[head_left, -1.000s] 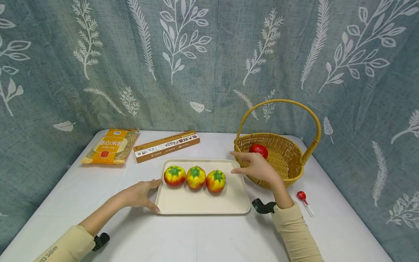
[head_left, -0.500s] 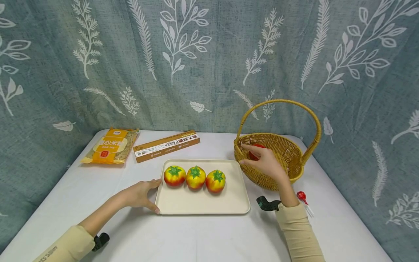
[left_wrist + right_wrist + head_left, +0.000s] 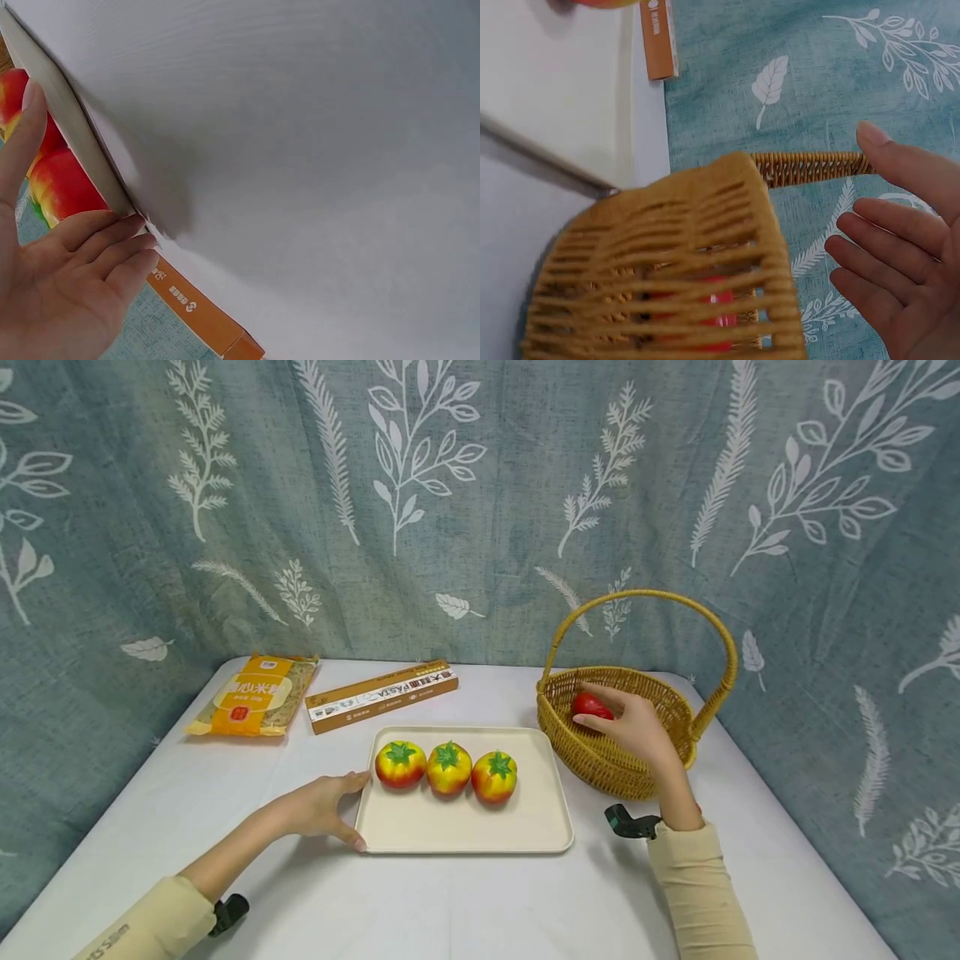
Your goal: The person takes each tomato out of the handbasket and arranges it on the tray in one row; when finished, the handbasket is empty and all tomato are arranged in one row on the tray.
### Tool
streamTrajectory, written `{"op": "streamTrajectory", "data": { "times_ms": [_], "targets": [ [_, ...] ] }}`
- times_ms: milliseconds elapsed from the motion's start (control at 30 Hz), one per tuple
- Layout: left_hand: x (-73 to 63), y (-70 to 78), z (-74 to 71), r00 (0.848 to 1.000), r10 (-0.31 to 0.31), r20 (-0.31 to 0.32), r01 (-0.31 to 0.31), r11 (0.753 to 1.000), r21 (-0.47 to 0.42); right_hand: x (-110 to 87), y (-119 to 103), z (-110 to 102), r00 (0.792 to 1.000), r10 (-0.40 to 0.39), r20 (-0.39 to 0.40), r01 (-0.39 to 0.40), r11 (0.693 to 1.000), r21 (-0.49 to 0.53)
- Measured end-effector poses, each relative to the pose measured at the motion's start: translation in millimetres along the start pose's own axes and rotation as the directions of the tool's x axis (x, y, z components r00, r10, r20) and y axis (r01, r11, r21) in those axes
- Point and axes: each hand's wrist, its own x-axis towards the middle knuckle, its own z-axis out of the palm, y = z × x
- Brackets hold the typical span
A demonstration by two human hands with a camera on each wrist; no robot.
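My left hand [image 3: 318,804] rests at the left end of a cream tray [image 3: 465,831], fingers and thumb spread along its edge. The left wrist view shows that hand [image 3: 71,277] with straight fingers touching the rim. Three red-and-yellow tomatoes [image 3: 447,768] with green leafy tops stand in a row on the tray. Over the wicker basket [image 3: 600,768] hovers my right hand [image 3: 637,724], thumb and fingers apart around a shiny red rounded object [image 3: 591,707] inside. In the right wrist view the right hand [image 3: 900,262] holds nothing; the red object shows through the weave.
The basket's tall handle [image 3: 637,593] arches over it. Behind the tray lie a brown-and-white pasta box [image 3: 382,695] and an orange-labelled food bag [image 3: 255,696]. A lollipop is mostly hidden behind my right forearm. A patterned curtain [image 3: 480,527] encloses the table.
My right hand has moved rightward from above the tray's far right corner to over the basket, close to the red object. My left hand and the tomatoes have stayed put.
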Motion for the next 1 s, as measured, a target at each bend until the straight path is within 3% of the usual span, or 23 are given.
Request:
{"op": "streamTrajectory", "data": {
  "times_ms": [233, 400, 733, 1000],
  "targets": [
    [-0.7, -0.2, -1.2, 1.0, -0.006, -0.004, 0.006, 1.0, 0.002, 12.4, 6.4, -15.6, 0.999, -0.033, 0.038, 0.036, 0.995, -0.09],
    [-1.8, -0.5, -2.1, 1.0, 0.002, -0.006, -0.002, 1.0, -0.001, 21.7, 9.1, -29.5, 0.995, -0.016, 0.099, 0.029, 0.991, -0.132],
    [-2.8, -1.9, 0.4, 1.0, -0.008, -0.003, 0.008, 1.0, -0.008, 51.3, 13.1, -56.2, 0.98, 0.0, 0.199, 0.032, 0.987, -0.158],
    [-3.1, -0.9, 0.4, 1.0, -0.025, 0.002, 0.025, 1.0, -0.016, 68.6, 26.5, -54.7, 0.962, 0.046, 0.271, -0.012, 0.992, -0.126]
  ]
}}
